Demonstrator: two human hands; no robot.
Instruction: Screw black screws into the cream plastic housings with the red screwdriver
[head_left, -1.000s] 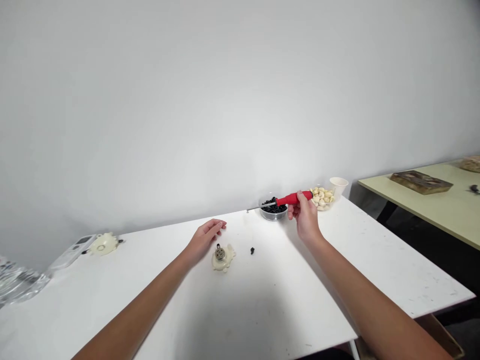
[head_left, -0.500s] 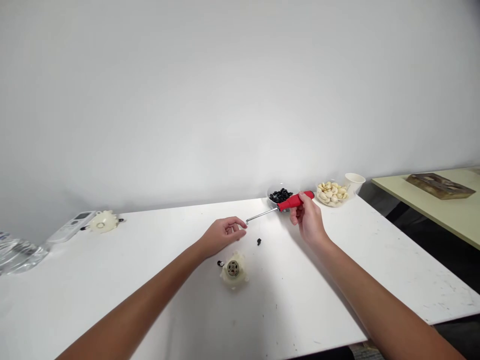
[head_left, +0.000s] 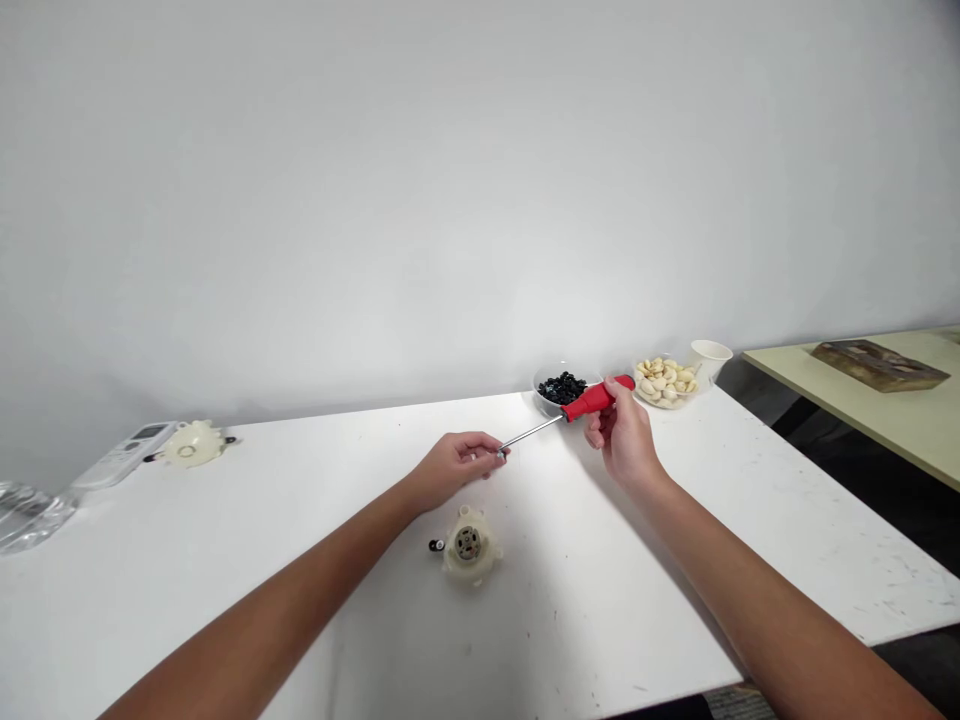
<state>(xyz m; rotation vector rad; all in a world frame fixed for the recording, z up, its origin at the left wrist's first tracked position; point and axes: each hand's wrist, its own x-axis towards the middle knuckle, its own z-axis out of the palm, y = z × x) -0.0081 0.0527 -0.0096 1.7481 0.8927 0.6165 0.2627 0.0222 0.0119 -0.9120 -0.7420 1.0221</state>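
A red-handled screwdriver [head_left: 596,400] is in my right hand [head_left: 624,436], its shaft slanting down to the left. Its tip meets the fingertips of my left hand [head_left: 461,466], which pinch a small black part [head_left: 503,453]. Nearer to me, a cream plastic housing [head_left: 484,567] with a round metal piece in its middle rests on the white table [head_left: 600,620]. Beside the housing, on its left, lies a small black part with a light centre [head_left: 436,546].
Behind the screwdriver is a clear bowl of black parts [head_left: 562,388], with a bowl of cream pieces [head_left: 666,382] and a white cup [head_left: 709,360] to its right. Far left are another cream housing [head_left: 193,444], a remote [head_left: 124,455] and clear plastic [head_left: 34,515].
My left hand has taken hold of the small black part that lay on the table. The screwdriver tip has come to that part at my fingertips.
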